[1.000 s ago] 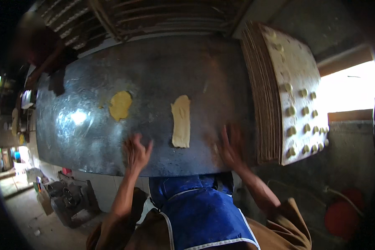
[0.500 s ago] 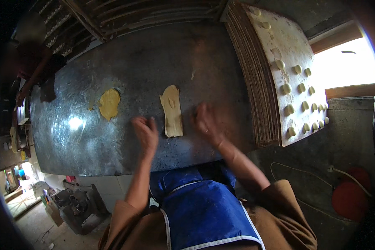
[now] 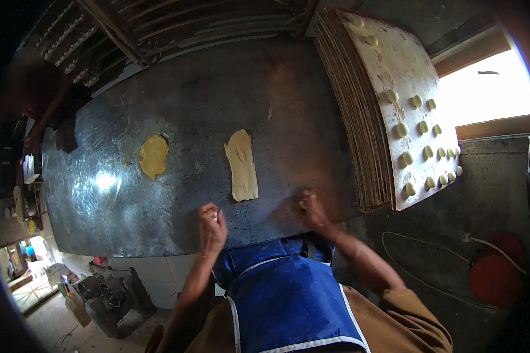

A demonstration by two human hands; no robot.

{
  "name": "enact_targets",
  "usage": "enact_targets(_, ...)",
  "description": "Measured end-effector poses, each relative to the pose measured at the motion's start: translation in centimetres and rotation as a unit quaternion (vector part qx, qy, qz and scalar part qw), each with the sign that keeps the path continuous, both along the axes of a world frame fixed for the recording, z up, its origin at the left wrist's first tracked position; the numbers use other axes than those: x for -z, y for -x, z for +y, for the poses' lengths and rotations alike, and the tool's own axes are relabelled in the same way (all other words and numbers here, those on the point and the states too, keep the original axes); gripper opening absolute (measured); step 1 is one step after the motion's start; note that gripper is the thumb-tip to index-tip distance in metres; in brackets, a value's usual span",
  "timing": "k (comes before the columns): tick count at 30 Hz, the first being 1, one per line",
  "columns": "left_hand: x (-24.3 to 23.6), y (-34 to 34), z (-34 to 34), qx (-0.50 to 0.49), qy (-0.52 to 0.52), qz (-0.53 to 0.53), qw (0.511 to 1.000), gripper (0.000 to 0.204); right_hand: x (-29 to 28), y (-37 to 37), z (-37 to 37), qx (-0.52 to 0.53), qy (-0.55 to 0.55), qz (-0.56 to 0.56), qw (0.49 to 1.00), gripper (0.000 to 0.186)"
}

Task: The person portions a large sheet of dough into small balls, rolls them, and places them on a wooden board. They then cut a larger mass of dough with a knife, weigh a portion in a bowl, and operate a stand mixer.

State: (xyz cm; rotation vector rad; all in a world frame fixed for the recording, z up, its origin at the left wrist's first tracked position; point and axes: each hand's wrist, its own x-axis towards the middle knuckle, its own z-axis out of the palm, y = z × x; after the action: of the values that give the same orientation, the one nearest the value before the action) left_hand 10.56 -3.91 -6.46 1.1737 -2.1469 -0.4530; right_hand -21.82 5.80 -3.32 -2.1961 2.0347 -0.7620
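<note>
A pale flattened dough strip (image 3: 242,165) lies lengthwise in the middle of a grey metal table (image 3: 188,100). Left of it sits a round yellow dough patch (image 3: 153,156). My left hand (image 3: 211,226) rests near the table's front edge, below and left of the strip, its fingers curled around a small pale dough bit. My right hand (image 3: 313,210) is curled the same way at the front edge, right of the strip, with a pale bit showing at its fingers. Both hands are apart from the strip.
A tall stack of boards (image 3: 353,117) stands on the right; its top board (image 3: 394,82) carries several small dough balls (image 3: 421,126). Another person (image 3: 41,100) works at the far left end. A red round object (image 3: 497,276) and a cable (image 3: 418,259) lie on the floor.
My hands were spread flat on the table, moved in toward the strip, and now sit curled at the front edge. The dough strip and yellow patch stayed put.
</note>
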Motion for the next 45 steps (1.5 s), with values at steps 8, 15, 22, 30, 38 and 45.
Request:
enact_targets(8, -0.3, 0.2, -1.3, -0.061, -0.044, 0.030, 0.997, 0.024, 3.4, -2.8, -1.8, 0.067, -0.058, -0.056, 0.995, 0.022)
enact_targets(15, -0.8, -1.8, -2.9, -0.066, -0.080, -0.008, 0.995, 0.022, 3.7, 3.1, -4.6, 0.190, -0.041, -0.100, 0.976, 0.026)
enact_targets(22, -5.9, -5.2, -1.9, 0.057, -0.118, -0.029, 0.991, 0.049, 3.2, 3.6, 4.7, 0.064, -0.045, 0.052, 0.996, 0.035)
enact_targets(30, -9.9, -0.7, -0.3, -0.007, -0.430, 0.341, 0.836, 0.031, -7.6, -2.4, 0.1, 0.070, -0.299, -0.455, 0.836, 0.031)
enact_targets(38, -14.2, 4.9, 1.1, 0.061, -0.487, 0.434, 0.755, 0.009, -13.9, -8.5, -4.2, -0.061, -0.221, -0.514, 0.826, 0.027)
enact_targets(45, -12.3, 3.2, -0.9, 0.050, -0.375, 0.275, 0.884, 0.010, -12.8, -5.0, -2.5, -0.388, -0.346, -0.742, 0.423, 0.031)
